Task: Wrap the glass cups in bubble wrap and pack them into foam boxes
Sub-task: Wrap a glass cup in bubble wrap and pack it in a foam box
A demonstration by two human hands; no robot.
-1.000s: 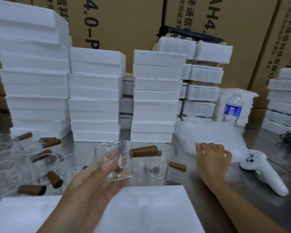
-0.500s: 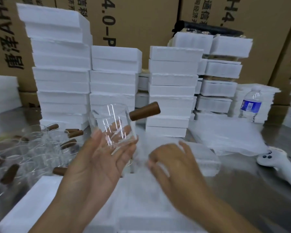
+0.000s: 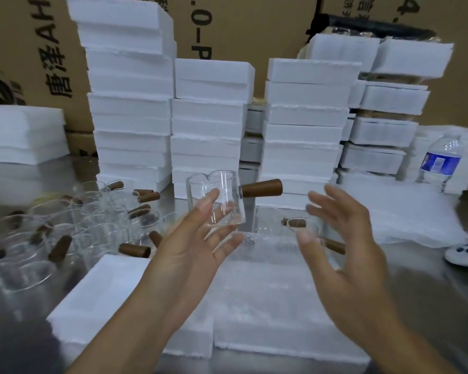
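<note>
Up at the left hand's (image 3: 192,247) fingertips, a glass cup (image 3: 216,201) sits pinched between thumb and fingers, its brown handle (image 3: 261,188) poking toward the right hand (image 3: 343,238), which hangs just beside it, fingers spread, holding nothing; beneath both hands, bubble wrap (image 3: 268,287) lies over foam boxes (image 3: 100,292)

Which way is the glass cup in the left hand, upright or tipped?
Upright, leaning slightly: the clear glass cup with brown wooden handle has its rim on top, base down in the left hand.
</note>
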